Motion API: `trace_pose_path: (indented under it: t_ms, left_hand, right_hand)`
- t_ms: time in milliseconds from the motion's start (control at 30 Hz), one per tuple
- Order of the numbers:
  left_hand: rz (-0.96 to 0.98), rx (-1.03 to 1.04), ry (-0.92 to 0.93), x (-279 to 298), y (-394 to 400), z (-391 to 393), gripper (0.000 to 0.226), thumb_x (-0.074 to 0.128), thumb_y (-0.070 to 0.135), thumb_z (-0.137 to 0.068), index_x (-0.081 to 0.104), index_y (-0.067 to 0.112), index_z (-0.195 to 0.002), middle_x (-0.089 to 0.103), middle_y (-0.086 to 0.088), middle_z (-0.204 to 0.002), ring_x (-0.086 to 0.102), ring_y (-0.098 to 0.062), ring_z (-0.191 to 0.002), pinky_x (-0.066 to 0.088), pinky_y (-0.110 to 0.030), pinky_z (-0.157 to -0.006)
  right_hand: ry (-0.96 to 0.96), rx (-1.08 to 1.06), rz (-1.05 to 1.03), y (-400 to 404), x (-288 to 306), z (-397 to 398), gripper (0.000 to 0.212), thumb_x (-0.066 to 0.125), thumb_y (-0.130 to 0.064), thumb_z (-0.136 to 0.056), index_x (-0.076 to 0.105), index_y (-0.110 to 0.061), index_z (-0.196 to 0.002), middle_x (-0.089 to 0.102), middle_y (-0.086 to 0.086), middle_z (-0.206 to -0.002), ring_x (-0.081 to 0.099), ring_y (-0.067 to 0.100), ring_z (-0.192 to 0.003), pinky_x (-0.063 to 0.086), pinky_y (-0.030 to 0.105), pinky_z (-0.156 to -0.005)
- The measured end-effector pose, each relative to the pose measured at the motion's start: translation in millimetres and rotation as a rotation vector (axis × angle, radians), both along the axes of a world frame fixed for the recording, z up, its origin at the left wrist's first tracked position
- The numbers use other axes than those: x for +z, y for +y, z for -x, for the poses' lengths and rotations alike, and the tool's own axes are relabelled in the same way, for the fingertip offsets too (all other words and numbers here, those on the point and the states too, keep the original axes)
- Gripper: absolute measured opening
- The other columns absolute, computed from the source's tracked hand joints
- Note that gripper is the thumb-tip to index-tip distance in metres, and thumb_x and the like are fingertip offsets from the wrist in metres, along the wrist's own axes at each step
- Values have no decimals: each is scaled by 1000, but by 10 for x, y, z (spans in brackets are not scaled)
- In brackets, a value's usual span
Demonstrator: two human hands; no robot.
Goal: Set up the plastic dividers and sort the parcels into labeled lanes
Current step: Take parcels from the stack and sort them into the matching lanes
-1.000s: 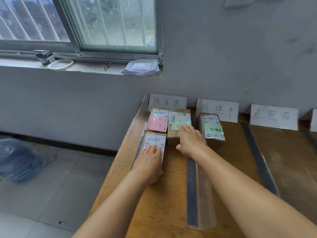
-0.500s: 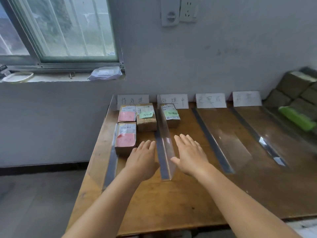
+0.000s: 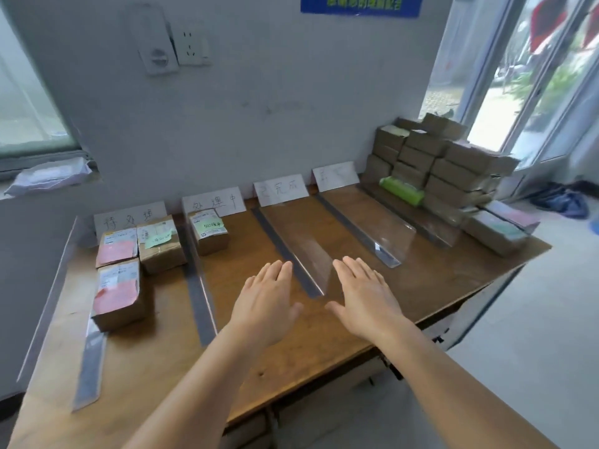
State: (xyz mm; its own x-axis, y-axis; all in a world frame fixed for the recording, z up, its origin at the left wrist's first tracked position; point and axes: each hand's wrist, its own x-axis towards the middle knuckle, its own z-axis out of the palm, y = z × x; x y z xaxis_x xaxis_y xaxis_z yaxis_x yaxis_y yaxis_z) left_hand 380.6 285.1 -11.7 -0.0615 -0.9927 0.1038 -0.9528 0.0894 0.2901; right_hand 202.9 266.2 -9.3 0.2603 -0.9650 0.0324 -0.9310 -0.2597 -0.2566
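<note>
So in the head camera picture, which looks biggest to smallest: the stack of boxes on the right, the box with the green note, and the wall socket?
1. stack of boxes, by far the largest
2. box with the green note
3. wall socket

The last two look close, and the socket is farther away, so that order is unsure.

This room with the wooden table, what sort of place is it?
Probably a small parcel sorting room, perhaps a courier office. The wooden table is split into lanes by clear plastic dividers, each headed by a handwritten paper label, and a stack of cardboard parcels waits at its right end.
</note>
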Motion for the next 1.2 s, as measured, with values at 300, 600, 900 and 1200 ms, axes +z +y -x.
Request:
trace_pose_path:
  t_ms: [300, 600, 900, 1200]
  left_hand:
    - [-25, -116, 38, 100, -248, 1487, 77, 56, 42, -92, 11, 22, -151, 15, 4, -158, 12, -16, -145, 15, -36, -115]
    - [16, -195, 62, 132, -648, 2980, 75, 56, 43, -92, 16, 19, -151, 24, 3, -156, 20, -12, -143, 21, -32, -113]
    - [-1, -299, 72, -17, -1171, 4096, 73, 54, 43, -92, 18, 17, -150, 26, 2, -155, 22, -14, -142, 25, -33, -114]
    - [-98, -351, 125, -236, -2046, 4847, 74, 52, 43, -93, 15, 16, -151, 24, -1, -155, 22, -16, -142, 25, -33, -112]
  right_hand:
    - [-16, -101, 25, -163, 31, 1518, 81, 54, -50, -91, 7, -24, -152, 5, -5, -161, -1, 15, -147, 2, 36, -116]
    - [-29, -167, 26, -369, 116, 2963, 78, 56, -43, -92, 10, -23, -152, 6, -3, -161, 0, 17, -147, 6, 39, -118]
    - [-102, -282, 17, -740, 35, 3976, 75, 55, -44, -92, 16, -21, -151, 13, -2, -160, 7, 17, -147, 13, 39, -119]
    - [-190, -398, 7, -1464, -115, 4715, 64, 59, -40, -90, 31, -20, -144, 30, -1, -153, 25, 19, -142, 26, 38, -114]
